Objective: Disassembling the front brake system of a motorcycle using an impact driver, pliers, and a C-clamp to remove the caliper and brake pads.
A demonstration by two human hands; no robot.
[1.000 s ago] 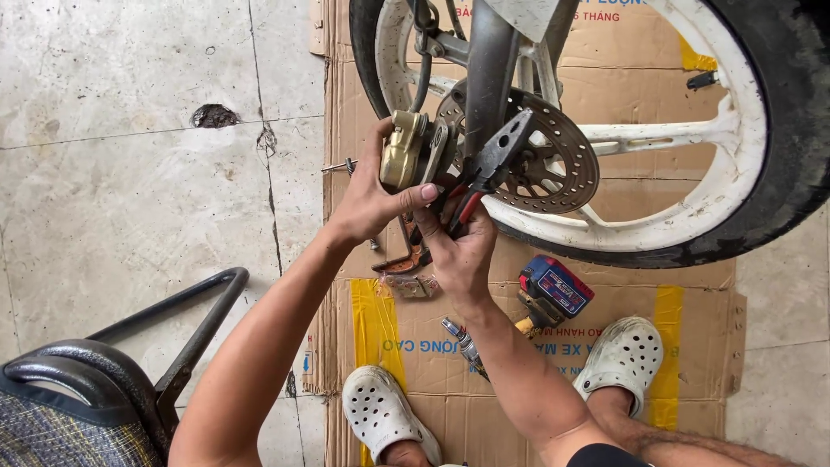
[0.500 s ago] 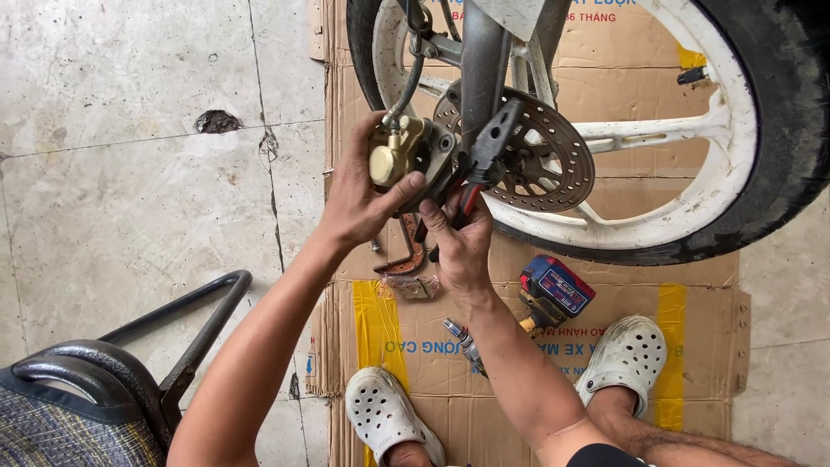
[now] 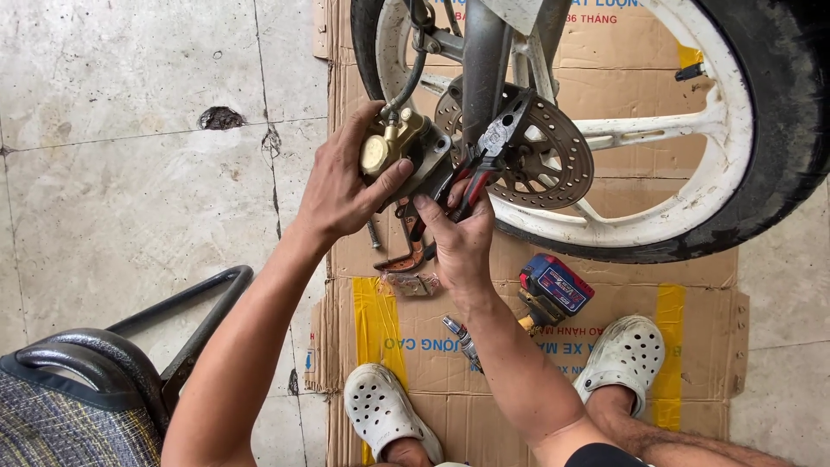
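Observation:
My left hand [image 3: 341,186] grips a brass-coloured brake caliper [image 3: 399,149] held beside the fork leg [image 3: 486,60] of a motorcycle wheel. A black hose [image 3: 413,71] runs up from the caliper. My right hand [image 3: 460,238] holds red-and-black-handled pliers [image 3: 474,169] whose jaws point at the caliper's side, just left of the perforated brake disc [image 3: 545,151]. The white rim [image 3: 692,164] and black tyre [image 3: 778,130] fill the upper right.
Flattened cardboard [image 3: 553,259] covers the floor under the wheel. On it lie a cordless power tool with a blue and red battery [image 3: 553,290], a rusty brake pad [image 3: 405,258], a small plastic bag [image 3: 411,284] and a loose bolt [image 3: 373,233]. A dark metal-framed seat [image 3: 95,380] stands lower left. My feet wear white clogs [image 3: 618,355].
Both hands and the caliper have shifted slightly upward and closer to the fork. The pliers stay at the caliper.

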